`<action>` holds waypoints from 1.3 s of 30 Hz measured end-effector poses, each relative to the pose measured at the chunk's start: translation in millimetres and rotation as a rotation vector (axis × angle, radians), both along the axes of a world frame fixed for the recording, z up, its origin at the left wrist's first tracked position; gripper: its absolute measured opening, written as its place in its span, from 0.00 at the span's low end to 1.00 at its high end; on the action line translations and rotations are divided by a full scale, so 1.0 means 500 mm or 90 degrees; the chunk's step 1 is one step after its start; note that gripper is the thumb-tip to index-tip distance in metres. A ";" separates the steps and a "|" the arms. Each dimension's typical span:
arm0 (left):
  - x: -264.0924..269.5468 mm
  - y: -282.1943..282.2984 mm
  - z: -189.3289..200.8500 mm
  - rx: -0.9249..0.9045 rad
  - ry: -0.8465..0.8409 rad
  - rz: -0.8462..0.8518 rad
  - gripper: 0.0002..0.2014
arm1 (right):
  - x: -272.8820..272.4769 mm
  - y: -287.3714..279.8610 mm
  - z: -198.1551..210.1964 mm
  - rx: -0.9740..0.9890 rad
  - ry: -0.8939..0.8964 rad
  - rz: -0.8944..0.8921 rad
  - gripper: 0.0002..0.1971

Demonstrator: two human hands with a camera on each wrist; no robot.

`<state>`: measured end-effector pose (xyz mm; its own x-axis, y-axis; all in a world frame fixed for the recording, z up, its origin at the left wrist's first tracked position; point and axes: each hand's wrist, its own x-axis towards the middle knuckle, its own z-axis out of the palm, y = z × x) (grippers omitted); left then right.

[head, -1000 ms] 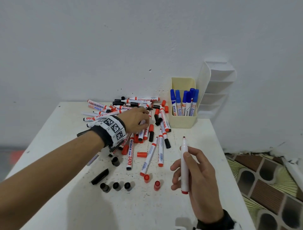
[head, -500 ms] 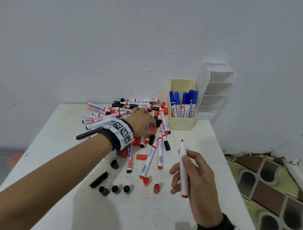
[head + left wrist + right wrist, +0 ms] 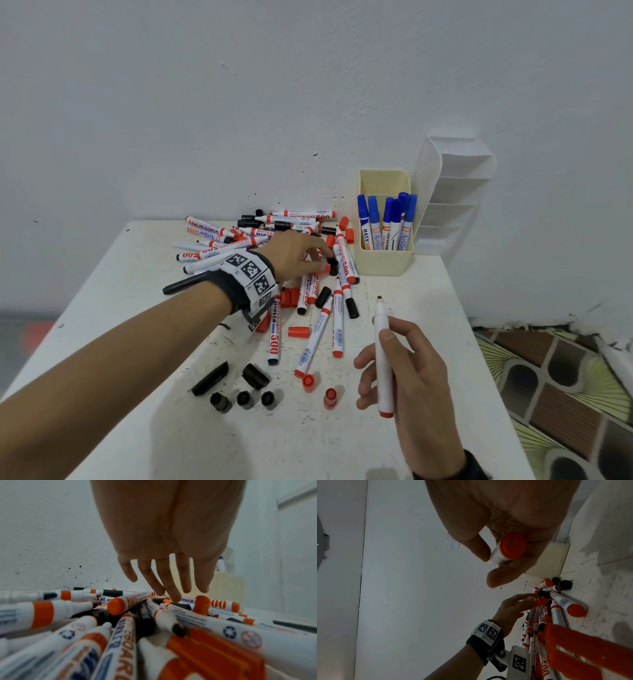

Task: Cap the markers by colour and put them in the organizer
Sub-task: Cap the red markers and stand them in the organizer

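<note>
My right hand point(image 3: 373, 353) grips an uncapped red-ended marker point(image 3: 382, 359) upright over the table's front right; its red butt point(image 3: 512, 547) faces the right wrist camera. A pile of red and black whiteboard markers point(image 3: 257, 236) lies at the back of the white table point(image 3: 144, 342). Over the pile's right side my left hand point(image 3: 318, 262) reaches down with straight fingers point(image 3: 175, 597). Its fingertips touch the markers beside a small red cap point(image 3: 203, 604) and hold nothing. The cream organizer box point(image 3: 383, 265) holds several capped blue markers point(image 3: 387, 222).
A white tiered organizer point(image 3: 452, 192) leans on the wall behind the cream box. Loose red caps point(image 3: 308, 382) and black caps point(image 3: 221, 401) lie at the front centre. The table's right edge drops to a patterned floor point(image 3: 565, 394).
My left hand has slid right across the pile toward the cream box. The right hand keeps the uncapped marker upright in about the same place.
</note>
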<state>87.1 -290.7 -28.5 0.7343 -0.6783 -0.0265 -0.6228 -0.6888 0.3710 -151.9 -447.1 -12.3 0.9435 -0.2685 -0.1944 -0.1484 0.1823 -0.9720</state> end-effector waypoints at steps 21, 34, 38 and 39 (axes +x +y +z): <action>0.052 -0.068 -0.014 0.067 -0.058 0.169 0.12 | 0.000 -0.004 -0.002 0.017 0.005 0.003 0.08; -0.044 -0.012 0.096 -0.383 0.261 0.138 0.10 | 0.008 0.009 0.013 0.002 -0.010 0.030 0.09; -0.145 0.008 0.131 -0.532 0.390 0.097 0.08 | 0.017 0.034 0.022 -0.043 -0.042 0.059 0.11; -0.168 0.011 0.136 -0.545 0.395 0.085 0.08 | 0.018 0.041 0.025 -0.051 -0.051 0.065 0.11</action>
